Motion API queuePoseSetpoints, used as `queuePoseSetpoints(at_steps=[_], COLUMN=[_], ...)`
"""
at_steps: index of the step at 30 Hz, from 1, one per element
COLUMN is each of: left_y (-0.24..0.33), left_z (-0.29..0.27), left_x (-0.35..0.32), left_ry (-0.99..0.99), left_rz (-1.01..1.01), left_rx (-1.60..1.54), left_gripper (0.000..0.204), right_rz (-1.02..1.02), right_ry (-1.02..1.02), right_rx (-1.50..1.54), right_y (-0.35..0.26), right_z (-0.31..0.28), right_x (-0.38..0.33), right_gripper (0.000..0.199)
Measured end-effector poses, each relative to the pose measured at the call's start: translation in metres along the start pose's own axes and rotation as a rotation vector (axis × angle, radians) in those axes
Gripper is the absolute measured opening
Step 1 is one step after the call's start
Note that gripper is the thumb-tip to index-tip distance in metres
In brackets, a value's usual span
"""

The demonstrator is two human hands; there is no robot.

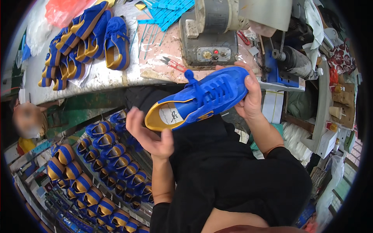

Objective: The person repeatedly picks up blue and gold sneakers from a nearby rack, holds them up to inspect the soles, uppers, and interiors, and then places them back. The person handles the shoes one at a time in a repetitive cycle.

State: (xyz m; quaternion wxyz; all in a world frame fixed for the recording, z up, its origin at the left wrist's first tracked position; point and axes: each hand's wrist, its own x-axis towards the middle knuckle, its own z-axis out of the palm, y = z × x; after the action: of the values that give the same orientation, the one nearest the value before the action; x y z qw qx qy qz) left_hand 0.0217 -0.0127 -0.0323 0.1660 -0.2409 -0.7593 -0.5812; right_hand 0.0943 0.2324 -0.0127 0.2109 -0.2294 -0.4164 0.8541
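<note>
"Right hand (pixel 250 93) is wrapped around the toe of the blue shoe (pixel 217 95). Left hand (pixel 151 141) is spread, fingers and thumb apart beside the yellow-edged heel."

"Is the left one gripping?"

"I can't tell whether it touches. The shoe lies between the two hands, above the lap, its opening toward the left."

"So what worries you?"

"The heel. If the right hand eased off while the left bears no weight, I'd expect the shoe to tip and drop."

"And the laces (pixel 219 93)?"

"A bunched end (pixel 189 77) stands up between the hands. Just beyond it lie red-handled cutters (pixel 176 65); a low sweep forward could snag a loop there."

"Anything farther out?"

"Straight ahead of the hands sits a grey machine (pixel 190 54); the toe might scuff on its edge if swung up carelessly. Beyond the left hand, shoes are piled (pixel 89 39), leaning on one another. A bump could slide some off. Racked shoes (pixel 120 163) crowd left of that hand, nearer the body, so a dropped one could land among them."
</note>
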Motion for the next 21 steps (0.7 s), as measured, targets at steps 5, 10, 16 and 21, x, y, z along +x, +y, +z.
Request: queuePoseSetpoints(at_steps=[5,10,16,21], left_y=[0.050,0.053,0.056,0.058], left_z=[0.005,0.023,0.032,0.044], left_x=[0.016,0.018,0.018,0.036], left_ry=[-0.168,-0.217,-0.105,-0.113], left_rz=[0.291,0.346,0.460,0.465], left_rx=[0.457,0.448,0.409,0.406], left_gripper=[0.038,0.024,0.016,0.016], right_rz=[-0.070,-0.223,-0.184,-0.164], right_ry=[-0.054,0.045,0.000,0.018], right_rx=[-0.024,-0.026,0.024,0.067], right_y=[-0.006,-0.003,-0.002,-0.010], right_z=[-0.004,-0.001,-0.021,-0.025], right_x=[-0.006,-0.008,-0.011,-0.010], right_gripper=[0.064,0.068,0.068,0.061])
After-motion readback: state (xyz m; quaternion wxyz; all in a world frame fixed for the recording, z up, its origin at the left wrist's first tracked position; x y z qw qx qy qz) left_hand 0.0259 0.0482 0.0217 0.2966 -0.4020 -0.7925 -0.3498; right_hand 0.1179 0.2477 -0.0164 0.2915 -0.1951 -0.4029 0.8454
